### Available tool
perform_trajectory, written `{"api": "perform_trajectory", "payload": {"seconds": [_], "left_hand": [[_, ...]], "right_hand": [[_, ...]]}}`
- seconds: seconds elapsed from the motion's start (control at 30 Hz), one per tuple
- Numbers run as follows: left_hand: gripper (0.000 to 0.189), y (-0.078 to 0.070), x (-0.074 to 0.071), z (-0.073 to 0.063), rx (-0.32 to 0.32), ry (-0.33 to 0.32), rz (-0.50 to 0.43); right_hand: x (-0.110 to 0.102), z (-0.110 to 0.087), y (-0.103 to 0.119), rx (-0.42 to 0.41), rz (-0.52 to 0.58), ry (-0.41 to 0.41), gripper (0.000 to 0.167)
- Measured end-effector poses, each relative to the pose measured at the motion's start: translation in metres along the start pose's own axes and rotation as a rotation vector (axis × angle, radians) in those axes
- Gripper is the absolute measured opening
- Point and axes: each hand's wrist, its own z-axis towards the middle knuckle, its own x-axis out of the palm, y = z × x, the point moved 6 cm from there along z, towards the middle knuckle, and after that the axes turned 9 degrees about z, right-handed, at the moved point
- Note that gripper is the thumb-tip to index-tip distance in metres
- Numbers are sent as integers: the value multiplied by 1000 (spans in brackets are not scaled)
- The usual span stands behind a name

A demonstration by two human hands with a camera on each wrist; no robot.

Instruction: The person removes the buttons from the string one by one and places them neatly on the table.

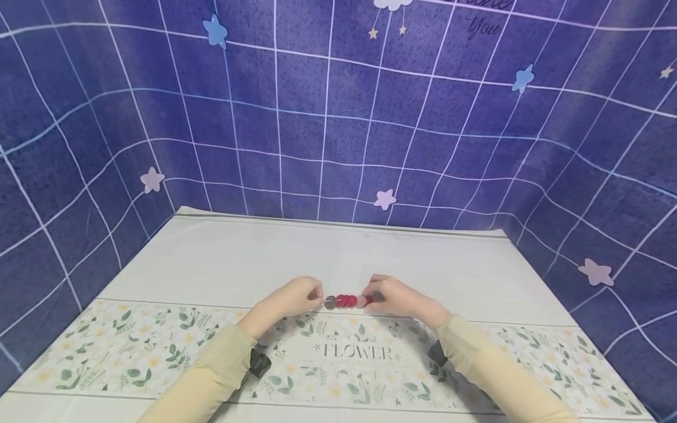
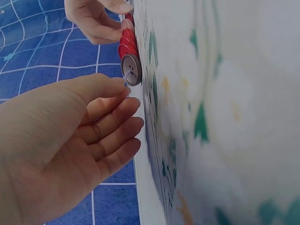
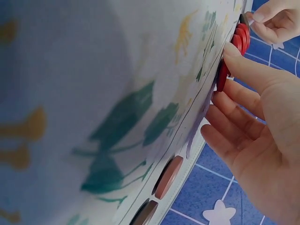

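Note:
A row of large buttons lies on the table, overlapping one another on what looks like a thin white string (image 2: 127,74). At the left end is a brown four-hole button (image 2: 131,70); several red buttons (image 1: 346,301) follow, then a pink button (image 1: 361,301). My left hand (image 1: 297,296) pinches the string between thumb and index finger beside the brown button, its other fingers loosely bent. With thumb and fingers, my right hand (image 1: 395,296) grips a dark red button (image 3: 222,77) at the row's right end. Its string hole is hidden.
In the right wrist view, a reddish-brown button (image 3: 169,178) and a dark brown button (image 3: 145,213) lie apart on the table. The white tablecloth (image 1: 338,249) has a floral band (image 1: 174,346). A blue grid-patterned curtain (image 1: 296,129) stands behind and at both sides.

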Motion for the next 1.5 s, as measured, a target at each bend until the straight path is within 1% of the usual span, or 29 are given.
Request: {"api": "perform_trajectory", "payload": {"seconds": [0.13, 0.33, 0.53, 0.73, 0.97, 1.2, 1.5], "left_hand": [[8, 1, 0, 0, 0, 6, 7], [8, 1, 0, -1, 16, -4, 18], [9, 1, 1, -3, 5, 2, 5], [9, 0, 3, -3, 30, -7, 4], [10, 0, 0, -1, 28, -11, 17], [9, -3, -3, 0, 48, -24, 29], [8, -3, -3, -1, 36, -18, 15]], "right_hand": [[1, 0, 0, 3, 9, 2, 27], [2, 0, 2, 12, 18, 7, 25], [4, -2, 2, 31, 36, 23, 25], [4, -5, 1, 44, 35, 31, 26], [-3, -7, -1, 35, 32, 10, 27], [-11, -10, -2, 0, 20, -30, 26], [-12, -14, -9, 29, 14, -25, 26]]}}
